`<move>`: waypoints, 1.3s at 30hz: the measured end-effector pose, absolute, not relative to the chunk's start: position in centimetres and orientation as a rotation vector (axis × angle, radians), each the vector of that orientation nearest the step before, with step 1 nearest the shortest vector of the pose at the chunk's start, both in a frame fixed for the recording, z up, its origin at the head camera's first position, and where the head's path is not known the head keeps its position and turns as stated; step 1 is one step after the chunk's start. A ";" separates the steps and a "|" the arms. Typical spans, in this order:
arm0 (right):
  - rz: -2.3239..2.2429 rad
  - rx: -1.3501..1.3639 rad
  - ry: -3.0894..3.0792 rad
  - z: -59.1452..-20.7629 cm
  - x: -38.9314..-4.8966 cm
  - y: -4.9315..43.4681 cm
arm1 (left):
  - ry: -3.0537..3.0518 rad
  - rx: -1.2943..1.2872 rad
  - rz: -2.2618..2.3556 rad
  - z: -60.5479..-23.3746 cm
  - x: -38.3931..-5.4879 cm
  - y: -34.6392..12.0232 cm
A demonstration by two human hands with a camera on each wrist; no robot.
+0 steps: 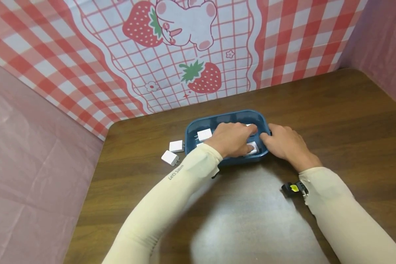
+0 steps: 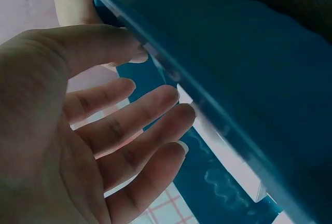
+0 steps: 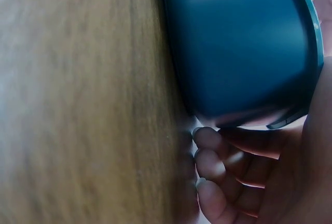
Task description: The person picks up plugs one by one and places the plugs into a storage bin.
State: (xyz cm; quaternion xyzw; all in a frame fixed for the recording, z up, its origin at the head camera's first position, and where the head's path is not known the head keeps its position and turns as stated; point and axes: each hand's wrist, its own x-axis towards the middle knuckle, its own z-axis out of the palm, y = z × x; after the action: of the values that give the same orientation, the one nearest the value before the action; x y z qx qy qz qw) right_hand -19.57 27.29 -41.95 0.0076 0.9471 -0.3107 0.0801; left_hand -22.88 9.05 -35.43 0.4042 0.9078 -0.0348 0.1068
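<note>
The chargers (image 1: pixel 176 146) are white, basket (image 1: pixel 224 118) blue, backdrop (image 1: pixel 283 44) red-checked.

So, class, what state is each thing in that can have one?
Blue bin: upright, open-topped
White plugs inside: lying in the bin, some partly hidden
White plugs outside: lying down, prongs exposed
Left hand: inside bin, fingers relaxed
Right hand: gripping bin's right end

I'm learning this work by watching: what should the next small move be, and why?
Probably close the left hand gently on the white plug near its thumb: that hand is inside the blue basket, its fingers loosely apart and nothing visibly held, while the right hand grips the basket's end.
</note>
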 end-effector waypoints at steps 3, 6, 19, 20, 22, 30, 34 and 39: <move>-0.934 0.021 2.834 -42.0 -19.6 27.3 | 2.682 1.186 -0.098 -35.4 -22.8 9.1; -0.933 0.018 2.841 -41.9 -19.5 27.3 | 2.687 1.193 -0.090 -35.3 -22.8 9.1; -0.925 0.025 2.848 -42.1 -19.4 27.3 | 2.753 1.202 -0.034 -35.1 -22.7 8.1; -0.922 0.027 2.847 -42.1 -19.4 27.2 | 2.767 1.199 -0.040 -35.1 -22.8 7.9; -0.918 0.034 2.842 -42.0 -19.5 27.2 | 2.804 1.193 -0.042 -35.1 -23.0 7.4; -0.909 0.052 2.827 -41.9 -19.5 27.1 | 2.874 1.162 -0.085 -34.8 -23.8 5.2; -0.913 0.065 2.829 -41.9 -19.4 27.0 | 2.907 1.138 -0.069 -34.4 -24.2 3.6; -0.916 0.069 2.834 -41.9 -19.3 26.9 | 2.985 1.079 0.065 -33.6 -24.8 1.3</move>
State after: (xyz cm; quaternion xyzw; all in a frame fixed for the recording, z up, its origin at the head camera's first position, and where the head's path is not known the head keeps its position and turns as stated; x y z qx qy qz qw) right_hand -19.26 26.86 -41.94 0.0232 0.9481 -0.3065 0.0812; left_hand -24.82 1.25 -33.62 0.3399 0.9401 0.0205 -0.0166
